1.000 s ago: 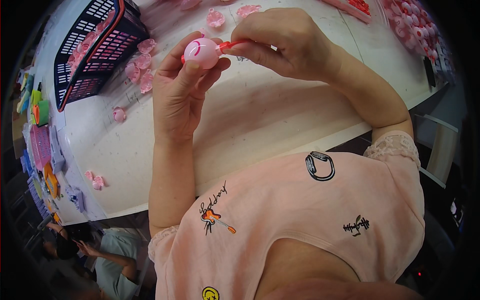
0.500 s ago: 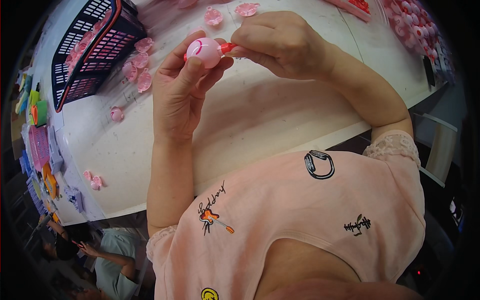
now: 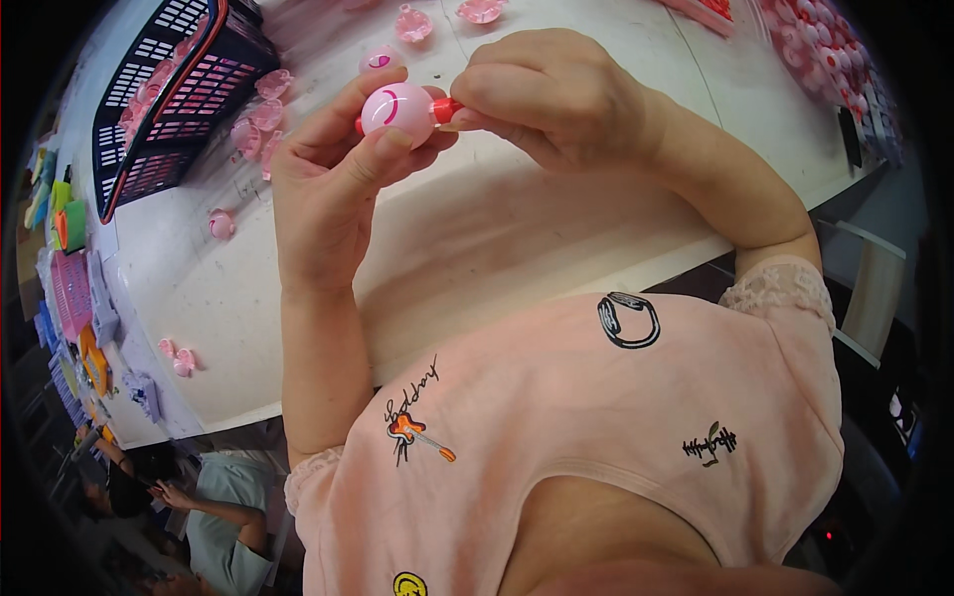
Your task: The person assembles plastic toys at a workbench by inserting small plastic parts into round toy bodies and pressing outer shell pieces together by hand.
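Between the thumb and fingers of my left hand (image 3: 348, 164) is a round, glossy pink plastic ball (image 3: 397, 112) with a curved darker pink mark. A bit of red shows at the ball's left side, partly behind my fingers. My right hand (image 3: 552, 104) pinches a small red plastic piece (image 3: 444, 110) against the ball's right side. The far end of that piece is hidden in my fingers. Just beyond my left hand lies another pink ball (image 3: 380, 60) with a dark pink mark.
A dark blue slatted basket (image 3: 164, 149) with pink pieces leans at the left. Pink shell-like parts (image 3: 266, 114) lie beside it, with more at the far edge (image 3: 414, 24). A heap of pink and red balls (image 3: 820, 45) sits far right, near a red-filled tray (image 3: 701, 14). Another person (image 3: 234, 507) is lower left.
Both hands stay at the ball. My left hand and the ball have shifted slightly left, bringing the pink ball beyond my fingers into clearer view.
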### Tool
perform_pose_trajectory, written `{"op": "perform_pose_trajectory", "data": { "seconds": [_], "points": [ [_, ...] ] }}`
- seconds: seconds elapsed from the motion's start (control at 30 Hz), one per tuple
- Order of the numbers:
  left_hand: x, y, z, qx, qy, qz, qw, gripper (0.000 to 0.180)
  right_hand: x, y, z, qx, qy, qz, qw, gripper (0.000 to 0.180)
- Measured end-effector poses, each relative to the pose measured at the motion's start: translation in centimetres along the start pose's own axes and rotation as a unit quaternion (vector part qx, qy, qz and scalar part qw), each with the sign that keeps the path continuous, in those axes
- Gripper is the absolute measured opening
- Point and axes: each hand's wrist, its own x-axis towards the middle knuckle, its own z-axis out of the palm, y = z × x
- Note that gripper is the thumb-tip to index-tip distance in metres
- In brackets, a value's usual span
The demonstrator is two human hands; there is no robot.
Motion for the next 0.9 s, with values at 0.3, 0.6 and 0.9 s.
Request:
{"op": "perform_pose_trajectory", "data": {
  "seconds": [0.3,0.6,0.9],
  "points": [
    [0.1,-0.3,0.2,-0.053,0.053,0.021,0.997,0.039,2.0,0.1,-1.5,-0.051,-0.028,0.04,0.997,0.017],
    [0.3,-0.5,0.1,-0.107,0.005,-0.014,0.994,0.038,1.4,0.3,-1.3,0.101,-0.003,0.111,0.989,0.017],
    [0.0,-0.3,0.2,-0.084,-0.001,-0.009,0.996,0.038,0.9,0.5,-0.7,-0.089,-0.032,0.028,0.995,0.014]
  ]
}}
